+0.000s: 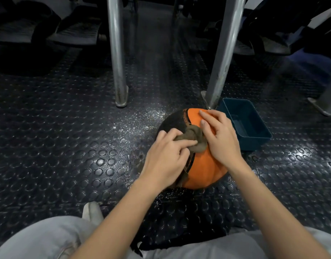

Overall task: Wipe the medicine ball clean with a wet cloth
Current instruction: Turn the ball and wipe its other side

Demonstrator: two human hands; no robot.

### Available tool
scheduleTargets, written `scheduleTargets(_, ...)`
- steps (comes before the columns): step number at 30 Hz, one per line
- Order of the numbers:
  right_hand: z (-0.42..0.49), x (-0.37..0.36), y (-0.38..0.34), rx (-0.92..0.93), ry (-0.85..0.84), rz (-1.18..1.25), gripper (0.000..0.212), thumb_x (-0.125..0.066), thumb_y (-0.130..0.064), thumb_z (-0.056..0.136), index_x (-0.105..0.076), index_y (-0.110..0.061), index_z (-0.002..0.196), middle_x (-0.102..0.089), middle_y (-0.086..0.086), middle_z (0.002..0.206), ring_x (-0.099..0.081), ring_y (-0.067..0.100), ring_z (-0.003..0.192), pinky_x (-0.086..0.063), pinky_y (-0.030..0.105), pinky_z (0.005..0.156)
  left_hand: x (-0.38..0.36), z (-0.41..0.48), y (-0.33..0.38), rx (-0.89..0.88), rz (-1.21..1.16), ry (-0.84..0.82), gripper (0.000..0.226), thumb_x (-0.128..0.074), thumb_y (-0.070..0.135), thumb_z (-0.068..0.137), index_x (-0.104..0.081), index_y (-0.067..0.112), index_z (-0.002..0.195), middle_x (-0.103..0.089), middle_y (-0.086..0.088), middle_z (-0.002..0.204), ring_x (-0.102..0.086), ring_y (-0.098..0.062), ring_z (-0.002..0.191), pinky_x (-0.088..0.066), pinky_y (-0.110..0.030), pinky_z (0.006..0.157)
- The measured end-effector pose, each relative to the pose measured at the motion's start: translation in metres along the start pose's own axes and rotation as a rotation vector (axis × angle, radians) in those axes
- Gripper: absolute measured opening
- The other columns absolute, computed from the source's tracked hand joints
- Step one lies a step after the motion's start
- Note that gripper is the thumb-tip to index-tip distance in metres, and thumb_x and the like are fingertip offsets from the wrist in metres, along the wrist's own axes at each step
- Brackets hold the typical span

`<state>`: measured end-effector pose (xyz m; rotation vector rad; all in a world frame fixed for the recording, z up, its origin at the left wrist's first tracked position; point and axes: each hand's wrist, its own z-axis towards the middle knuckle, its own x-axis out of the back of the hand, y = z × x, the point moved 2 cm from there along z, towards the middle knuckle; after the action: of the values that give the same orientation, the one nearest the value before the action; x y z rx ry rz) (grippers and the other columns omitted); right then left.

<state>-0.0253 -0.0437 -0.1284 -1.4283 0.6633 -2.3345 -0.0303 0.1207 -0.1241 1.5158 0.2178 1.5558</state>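
Note:
An orange and black medicine ball point(204, 169) rests on the studded rubber floor in front of me. A bunched brown wet cloth point(194, 139) lies on top of the ball along the seam between its colours. My left hand point(165, 157) presses on the cloth's left end, fingers curled over it. My right hand point(219, 136) lies flat on the orange panel, its thumb side touching the cloth's right edge and its fingers spread.
A blue plastic tub point(244, 124) stands right behind the ball. Two metal posts point(117, 53) point(223, 53) rise from the floor beyond it. Wet specks glisten on the floor point(138, 122) left of the ball. My knees in light trousers point(48, 240) fill the bottom edge.

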Motion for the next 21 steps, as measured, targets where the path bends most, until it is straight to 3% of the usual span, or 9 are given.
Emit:
scheduleTargets(4, -0.005, 0.002, 0.006, 0.003, 0.018, 0.07, 0.036, -0.045, -0.037, 0.095, -0.06, -0.025, 0.125, -0.053, -0.006, 0.129, -0.04, 0.009, 0.122, -0.03, 0.026, 0.102, -0.001, 0.006, -0.002, -0.031, 0.034, 0.054, 0.044, -0.033, 0.027, 0.09, -0.063, 0.032, 0.121, -0.05, 0.008, 0.115, -0.031, -0.011, 0.096, -0.035, -0.027, 0.088)
scheduleTargets(8, -0.011, 0.002, 0.002, 0.043, -0.005, 0.058, 0.037, -0.046, -0.039, 0.094, -0.059, -0.027, 0.126, -0.051, -0.009, 0.131, -0.031, -0.006, 0.117, -0.021, 0.012, 0.099, 0.007, 0.035, -0.023, 0.113, 0.005, 0.092, 0.04, -0.038, 0.015, 0.097, -0.057, 0.027, 0.129, -0.047, 0.006, 0.118, -0.029, -0.013, 0.099, -0.031, -0.028, 0.096)
scheduleTargets(10, -0.01, 0.0, -0.001, 0.053, -0.008, 0.023, 0.034, -0.047, -0.037, 0.096, -0.059, -0.028, 0.127, -0.05, -0.011, 0.132, -0.03, -0.008, 0.117, -0.022, 0.016, 0.1, 0.008, 0.039, -0.028, 0.132, -0.016, 0.109, 0.039, -0.038, 0.013, 0.097, -0.057, 0.025, 0.129, -0.047, 0.005, 0.118, -0.027, -0.012, 0.097, -0.027, -0.023, 0.092)
scheduleTargets(17, 0.0, 0.001, 0.005, 0.0, -0.003, 0.049, 0.032, -0.048, -0.034, 0.097, -0.06, -0.025, 0.125, -0.051, -0.01, 0.128, -0.04, 0.008, 0.12, -0.029, 0.026, 0.101, 0.002, 0.012, -0.014, -0.017, 0.007, 0.09, 0.038, -0.038, 0.019, 0.094, -0.064, 0.027, 0.121, -0.045, 0.012, 0.109, -0.027, -0.01, 0.094, -0.031, -0.025, 0.09)
scheduleTargets(21, 0.008, 0.007, 0.018, -0.054, -0.002, 0.123, 0.027, -0.049, -0.027, 0.097, -0.061, -0.029, 0.122, -0.049, -0.018, 0.12, -0.042, 0.008, 0.119, -0.026, 0.015, 0.096, -0.013, -0.008, -0.001, -0.154, 0.101, 0.019, 0.052, -0.026, 0.034, 0.086, -0.068, 0.029, 0.116, -0.054, 0.006, 0.11, -0.032, -0.014, 0.092, -0.043, -0.036, 0.085)
